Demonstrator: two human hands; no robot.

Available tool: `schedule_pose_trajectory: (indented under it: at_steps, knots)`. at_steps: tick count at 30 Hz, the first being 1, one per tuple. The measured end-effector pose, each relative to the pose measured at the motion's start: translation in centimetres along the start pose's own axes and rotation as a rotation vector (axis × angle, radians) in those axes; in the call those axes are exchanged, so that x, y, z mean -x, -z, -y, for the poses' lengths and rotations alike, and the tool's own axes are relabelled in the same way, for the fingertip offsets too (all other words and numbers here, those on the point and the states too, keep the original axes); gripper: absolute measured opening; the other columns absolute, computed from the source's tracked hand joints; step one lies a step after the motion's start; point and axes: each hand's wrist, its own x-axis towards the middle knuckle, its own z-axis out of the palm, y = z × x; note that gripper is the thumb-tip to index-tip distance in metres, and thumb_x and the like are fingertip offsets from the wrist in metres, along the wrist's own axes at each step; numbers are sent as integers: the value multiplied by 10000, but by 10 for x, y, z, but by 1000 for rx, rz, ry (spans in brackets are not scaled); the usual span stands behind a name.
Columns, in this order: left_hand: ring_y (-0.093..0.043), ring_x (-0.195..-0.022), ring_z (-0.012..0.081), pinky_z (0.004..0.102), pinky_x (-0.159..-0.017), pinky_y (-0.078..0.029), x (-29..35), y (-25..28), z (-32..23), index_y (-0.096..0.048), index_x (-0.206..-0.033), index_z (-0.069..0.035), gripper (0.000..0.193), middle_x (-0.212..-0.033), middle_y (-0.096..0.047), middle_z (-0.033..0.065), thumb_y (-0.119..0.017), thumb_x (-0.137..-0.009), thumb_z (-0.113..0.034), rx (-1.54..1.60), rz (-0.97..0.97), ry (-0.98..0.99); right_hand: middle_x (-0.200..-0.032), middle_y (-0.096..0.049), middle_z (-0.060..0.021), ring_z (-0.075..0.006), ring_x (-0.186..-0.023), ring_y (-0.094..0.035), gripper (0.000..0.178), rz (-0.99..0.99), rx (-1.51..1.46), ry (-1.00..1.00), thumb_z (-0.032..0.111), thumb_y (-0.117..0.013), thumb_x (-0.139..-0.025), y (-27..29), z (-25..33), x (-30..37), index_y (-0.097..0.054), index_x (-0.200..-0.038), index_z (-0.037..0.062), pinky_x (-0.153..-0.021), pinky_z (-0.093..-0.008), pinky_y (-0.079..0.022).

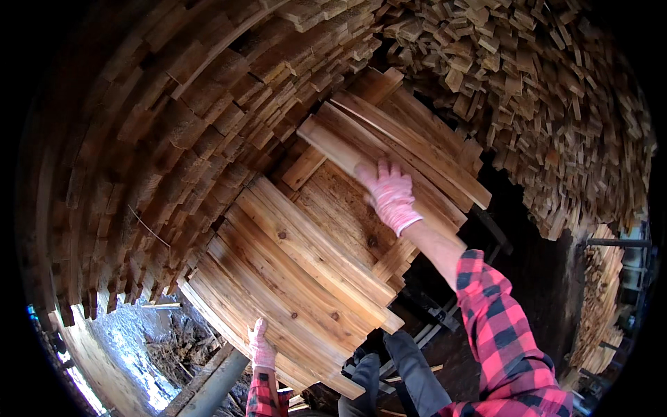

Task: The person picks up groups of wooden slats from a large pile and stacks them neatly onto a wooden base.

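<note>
A stack of thin wooden slats (306,257) lies in crossed layers in front of me. My right hand (389,193), in a pink-and-white glove, presses flat on a long slat (424,149) of the top layer, which runs diagonally at the stack's far side. My left hand (262,347), gloved the same way, rests with fingers up against the near lower edge of the stack. Red-and-black checked sleeves cover both forearms.
Tall walls of stacked slat ends (160,139) curve around the left and top. A loose heap of short wood pieces (549,90) fills the upper right. A grey metal bar (215,382) runs below the stack, with snowy ground (132,347) at lower left.
</note>
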Motion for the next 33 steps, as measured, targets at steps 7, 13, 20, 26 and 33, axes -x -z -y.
schedule_pose_trajectory:
  at_steps: [7,13,20,26,33]
  knots:
    - [-527,-1257,325,568,-965,-467,12,-11,-13,-325,-1546,-184,938,-1431,-506,106,-820,-783,-414,-65,9,-12,-1497,-469,-215,-397,-1341,-493,581,-196,-148,-52,162,-603,-956,-37,-5,-24,-458,-1474,381,-1104,-517,-403]
    - [-513,-1288,337,537,-987,-475,5,-7,-8,-259,-1586,-160,995,-1469,-474,122,-821,-798,-391,-79,-49,-8,-1477,-506,-192,-375,-1320,-528,614,-41,-190,-46,183,-656,-916,4,0,-5,-440,-1485,265,-1068,-528,-471]
    - [-587,-1197,292,503,-972,-513,7,-22,-17,-316,-1539,-88,900,-1349,-567,123,-804,-829,-347,-30,1,-49,-1519,-455,-253,-363,-1406,-460,642,-22,-772,189,419,-604,-969,-71,60,61,-437,-1533,162,-1168,-429,-403]
    - [-614,-1148,295,508,-962,-525,6,-12,-8,-409,-1467,-105,791,-1308,-595,115,-812,-824,-329,49,20,-55,-1603,-313,-247,-440,-1431,-377,683,-491,-166,-64,325,-582,-981,-31,18,-12,-304,-1582,159,-1165,-527,-357]
    - [-635,-1126,299,503,-955,-539,4,-7,-4,-454,-1437,-113,727,-1281,-616,102,-802,-832,-314,92,108,-100,-1607,-368,-155,-413,-1413,-409,609,-235,-50,71,150,-488,-993,-20,-59,-41,-362,-1547,371,-1142,-526,-359]
